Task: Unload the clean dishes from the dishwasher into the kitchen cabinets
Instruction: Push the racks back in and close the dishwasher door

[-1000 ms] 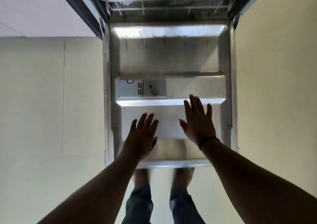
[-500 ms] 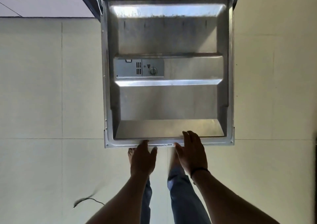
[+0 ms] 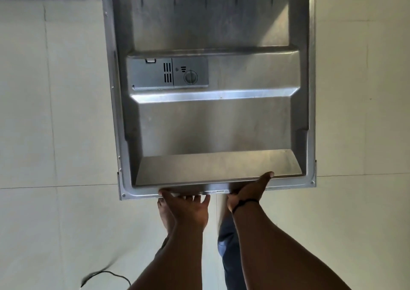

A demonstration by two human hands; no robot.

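The open dishwasher door (image 3: 213, 125) lies flat below me, its steel inner panel facing up. A grey detergent dispenser (image 3: 168, 73) sits on its left half. My left hand (image 3: 186, 209) is at the door's front edge, left of centre, with its fingers curled under the rim. At the same edge, right of centre, my right hand (image 3: 248, 193) has its thumb on top of the rim and its fingers beneath. No dishes or racks are in view.
Pale floor tiles (image 3: 55, 112) surround the door on both sides. A black cable (image 3: 106, 274) lies on the floor at the lower left. My legs (image 3: 228, 245) stand just behind the door's front edge.
Both hands drew back from over the inner panel to the door's front edge and took hold of it. The view dropped, so the rack at the top is out of frame.
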